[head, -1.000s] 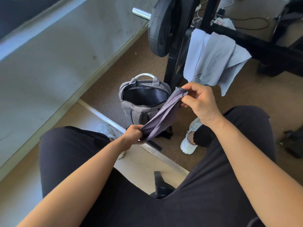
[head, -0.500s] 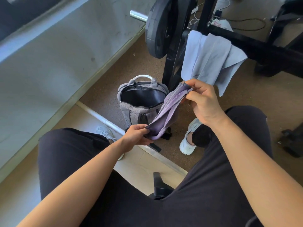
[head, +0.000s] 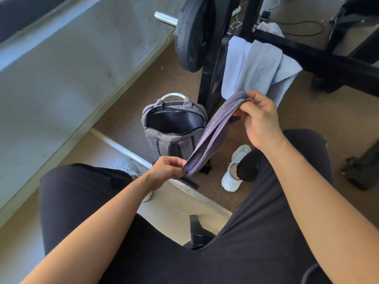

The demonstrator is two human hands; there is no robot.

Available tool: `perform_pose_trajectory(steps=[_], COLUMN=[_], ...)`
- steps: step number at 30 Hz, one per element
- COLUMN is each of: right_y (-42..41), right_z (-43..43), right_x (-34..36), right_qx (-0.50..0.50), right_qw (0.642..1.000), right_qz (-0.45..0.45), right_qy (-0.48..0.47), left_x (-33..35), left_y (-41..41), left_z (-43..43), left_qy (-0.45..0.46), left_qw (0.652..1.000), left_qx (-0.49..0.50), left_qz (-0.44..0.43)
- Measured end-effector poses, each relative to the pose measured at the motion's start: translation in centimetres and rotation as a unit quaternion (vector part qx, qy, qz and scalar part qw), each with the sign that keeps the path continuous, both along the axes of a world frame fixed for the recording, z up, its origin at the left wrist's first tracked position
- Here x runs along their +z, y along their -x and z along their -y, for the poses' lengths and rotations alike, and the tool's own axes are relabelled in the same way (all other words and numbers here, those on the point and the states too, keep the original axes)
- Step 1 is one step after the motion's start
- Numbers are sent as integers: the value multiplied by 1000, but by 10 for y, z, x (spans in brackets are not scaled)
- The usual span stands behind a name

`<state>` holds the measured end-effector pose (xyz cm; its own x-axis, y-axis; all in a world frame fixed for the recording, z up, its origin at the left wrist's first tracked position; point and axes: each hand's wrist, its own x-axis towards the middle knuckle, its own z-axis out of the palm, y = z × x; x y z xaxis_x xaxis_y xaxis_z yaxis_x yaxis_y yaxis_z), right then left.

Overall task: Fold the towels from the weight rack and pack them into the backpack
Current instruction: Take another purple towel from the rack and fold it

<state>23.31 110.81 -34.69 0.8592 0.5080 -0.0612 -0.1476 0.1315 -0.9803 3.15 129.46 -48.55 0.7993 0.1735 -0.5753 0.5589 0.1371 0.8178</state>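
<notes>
1. Sitting with my knees apart, I look down past a grey wall (head: 61, 78) that runs along the far left. A white pipe (head: 121, 147) lies on the ground near its foot.
2. My left shoe (head: 126, 167) rests just beside that pipe.
3. My left hand (head: 166, 171) is low, in front of the backpack. Its thumb and fingertips pinch the lower end of the purple towel (head: 213, 138).
4. The backpack (head: 164, 144) stands upright on the floor (head: 297, 124) between my feet. Its top is unzipped and gapes wide, showing dark lining.
5. The purple towel is folded into a long, narrow band. It slants up from my left hand to my right, held in the air across the backpack's right side and not inside it.
6. Behind the backpack, a black plate (head: 190, 35) sits on a chrome-tipped bar (head: 165, 17) carried by the black rack (head: 207, 85).
7. Pale blue towels (head: 254, 64) hang over the rack's crossbar, right of the upright. They overlap, and I cannot tell how many there are.
8. My right hand (head: 260, 121) is higher than the left, in front of the hanging blue towels' lower edge. It pinches the upper end of the purple towel with the thumb on top and the fingers curled beneath.
9. My right shoe (head: 233, 177) is planted on the floor, right of the backpack.
</notes>
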Motion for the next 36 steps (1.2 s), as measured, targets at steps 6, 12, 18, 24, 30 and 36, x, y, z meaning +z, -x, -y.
perform_pose_trajectory(steps=[6,12,18,24,30,36], right_y=[-8,-1,16,28,26,13], right_z=[5,2,-9,-16,-14,-10], right_x=[-4,-7,3,12,16,11], right_qx=[-13,-9,8,8,30,-10], right_qw=[998,979,969,959,966,977], right_qz=[51,169,225,268,245,200], right_qy=[26,113,104,88,72,75], left_x=[0,13,24,21,24,35], left_y=[-2,-14,-24,-32,-31,-24], left_z=[5,15,36,53,36,12], left_qy=[-72,-192,-231,-329,-293,-294], left_qw=[997,978,963,931,941,938], left_qx=[14,22,-52,-16,43,-33], left_qz=[8,78,127,156,161,182])
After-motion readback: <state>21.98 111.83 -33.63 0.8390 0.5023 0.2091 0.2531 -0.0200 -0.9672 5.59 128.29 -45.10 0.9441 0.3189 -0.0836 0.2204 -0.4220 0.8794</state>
